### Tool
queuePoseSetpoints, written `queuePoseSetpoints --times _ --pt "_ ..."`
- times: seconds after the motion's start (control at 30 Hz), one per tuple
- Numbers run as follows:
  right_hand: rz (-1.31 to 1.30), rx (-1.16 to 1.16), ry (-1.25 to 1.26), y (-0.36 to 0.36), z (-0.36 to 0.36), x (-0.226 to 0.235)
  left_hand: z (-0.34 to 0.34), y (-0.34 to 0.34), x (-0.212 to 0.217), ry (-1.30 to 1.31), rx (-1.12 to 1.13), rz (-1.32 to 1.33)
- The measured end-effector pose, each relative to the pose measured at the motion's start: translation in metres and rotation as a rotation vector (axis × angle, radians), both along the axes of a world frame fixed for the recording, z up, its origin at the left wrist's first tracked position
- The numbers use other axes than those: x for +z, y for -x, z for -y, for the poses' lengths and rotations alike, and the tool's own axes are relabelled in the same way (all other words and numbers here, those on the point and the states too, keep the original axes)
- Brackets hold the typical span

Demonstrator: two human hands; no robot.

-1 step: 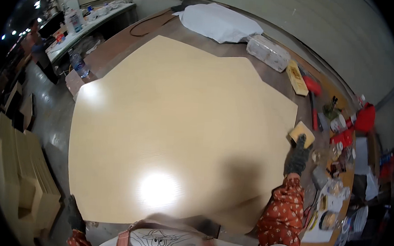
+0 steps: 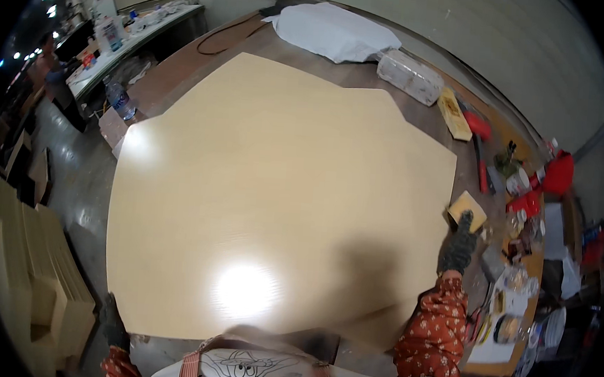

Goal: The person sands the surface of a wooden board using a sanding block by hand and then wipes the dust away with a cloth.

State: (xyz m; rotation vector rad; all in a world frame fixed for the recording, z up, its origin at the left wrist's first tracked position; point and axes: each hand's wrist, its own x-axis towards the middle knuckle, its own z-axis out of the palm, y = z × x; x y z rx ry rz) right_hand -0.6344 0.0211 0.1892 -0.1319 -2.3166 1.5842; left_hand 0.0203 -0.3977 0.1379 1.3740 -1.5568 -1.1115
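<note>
A large pale-tan board (image 2: pixel 274 179) with an angular far edge lies flat on a workbench in front of me. Just off its right edge, my right hand (image 2: pixel 459 250) in a dark grey glove grips a square tan pad (image 2: pixel 470 206), which looks like a sanding sponge. One finger stretches over the top of the pad; the other fingers are partly hidden. At the board's near left corner my left hand (image 2: pixel 113 324), also gloved, rests along the edge with its fingers stretched out and nothing in it.
Beyond the board sit a white cloth bundle (image 2: pixel 334 33), a plastic-wrapped block (image 2: pixel 409 78) and a yellow block (image 2: pixel 454 114). Red-handled tools, cups and jars crowd the right side. A water bottle (image 2: pixel 119 99) stands at the far left; stacked panels (image 2: pixel 40 272) lean nearby. Another person stands far left.
My right hand and the tan pad have shifted slightly to the right and toward me. My left hand stays at the board's corner.
</note>
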Motion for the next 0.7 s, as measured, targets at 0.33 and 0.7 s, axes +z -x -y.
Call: queuePoseSetpoints --times 0.33,0.7 --pt "0.342 -0.502 -0.122 -0.264 -0.015 0.042 0.202 0.074 0.035 0.217 -0.396 0.281" --pt "0.140 -0.596 0.079 -0.295 0.003 0.048 0.223 0.163 0.062 0.234 -0.506 0.615"
